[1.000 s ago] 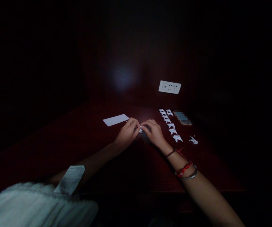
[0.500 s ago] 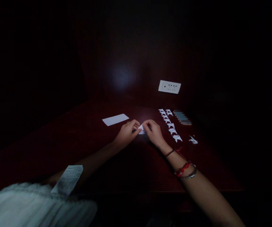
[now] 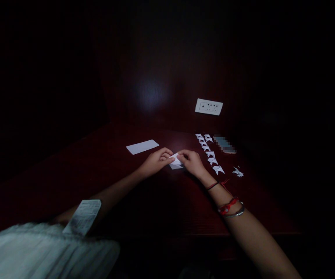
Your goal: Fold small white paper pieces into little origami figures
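A small folded piece of white paper (image 3: pixel 176 164) is held between my two hands over the dark red table. My left hand (image 3: pixel 157 160) pinches its left side, thumb on top. From the other side, the thumb and fingers of my right hand (image 3: pixel 191 161) close on the right part, hiding some of it. A flat white paper strip (image 3: pixel 142 147) lies beyond my left hand. Several small folded white paper pieces (image 3: pixel 210 154) form a line to the right of my right hand.
Right of the folded pieces lie a phone-like object (image 3: pixel 225 144), blurred out, and a little heap of white paper scraps (image 3: pixel 238 171). A white wall socket (image 3: pixel 208 106) sits above the table's back edge. Pale cloth with a tag (image 3: pixel 83 217) covers the lower left.
The folded paper now shows more of its face and lies flatter between my fingers. My right hand and wrist have shifted slightly right and down.
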Demonstrator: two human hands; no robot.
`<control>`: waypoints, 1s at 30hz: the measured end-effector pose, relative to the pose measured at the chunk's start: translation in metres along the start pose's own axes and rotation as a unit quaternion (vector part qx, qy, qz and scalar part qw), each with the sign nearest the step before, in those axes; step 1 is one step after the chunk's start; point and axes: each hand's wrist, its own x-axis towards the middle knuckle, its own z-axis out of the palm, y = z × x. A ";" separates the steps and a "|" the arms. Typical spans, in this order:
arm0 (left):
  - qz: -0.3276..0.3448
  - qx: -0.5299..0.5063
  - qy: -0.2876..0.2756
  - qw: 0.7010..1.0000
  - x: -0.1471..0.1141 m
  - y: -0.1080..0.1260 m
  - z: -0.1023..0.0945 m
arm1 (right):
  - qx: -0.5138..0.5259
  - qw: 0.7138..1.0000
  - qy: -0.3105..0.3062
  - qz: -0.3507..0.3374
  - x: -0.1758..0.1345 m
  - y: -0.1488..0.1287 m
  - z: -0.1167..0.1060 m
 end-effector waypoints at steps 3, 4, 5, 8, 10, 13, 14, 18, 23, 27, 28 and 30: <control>-0.023 -0.021 -0.030 0.999 -0.001 -0.005 -0.002 | 0.015 1.000 0.005 0.025 0.000 0.005 0.004; -0.029 -0.012 -0.028 0.999 -0.001 -0.005 -0.002 | 0.021 0.999 0.007 0.027 0.000 0.006 0.005; -0.032 0.003 -0.024 0.999 -0.001 -0.006 -0.002 | 0.025 0.999 0.008 0.027 0.000 0.007 0.006; -0.030 0.061 -0.036 0.997 -0.002 -0.005 -0.004 | 0.014 1.000 -0.002 0.024 -0.001 0.007 0.008; -0.016 0.108 -0.060 0.992 -0.003 -0.003 -0.005 | -0.001 0.999 -0.024 0.033 -0.002 0.007 0.008; 0.048 0.219 -0.087 0.971 -0.004 0.001 -0.007 | -0.017 0.997 -0.066 0.040 -0.002 0.008 0.007; 0.072 0.257 -0.097 0.959 -0.004 0.001 -0.007 | -0.020 0.996 -0.078 0.038 -0.002 0.009 0.007; 0.113 0.326 -0.145 0.927 -0.005 0.000 -0.007 | -0.048 0.994 -0.102 0.016 -0.001 0.012 0.005; 0.117 0.367 -0.150 0.911 -0.005 -0.002 -0.007 | -0.072 0.993 -0.097 0.002 -0.001 0.005 -0.009; 0.123 0.381 -0.147 0.905 -0.005 0.002 -0.007 | -0.089 0.986 -0.113 -0.081 -0.003 -0.005 -0.018; 0.124 0.380 -0.147 0.905 -0.005 0.004 -0.007 | -0.097 0.981 -0.139 -0.093 -0.004 -0.007 -0.018; 0.121 0.375 -0.144 0.908 -0.005 0.006 -0.006 | -0.120 0.973 -0.180 -0.086 -0.007 -0.008 -0.015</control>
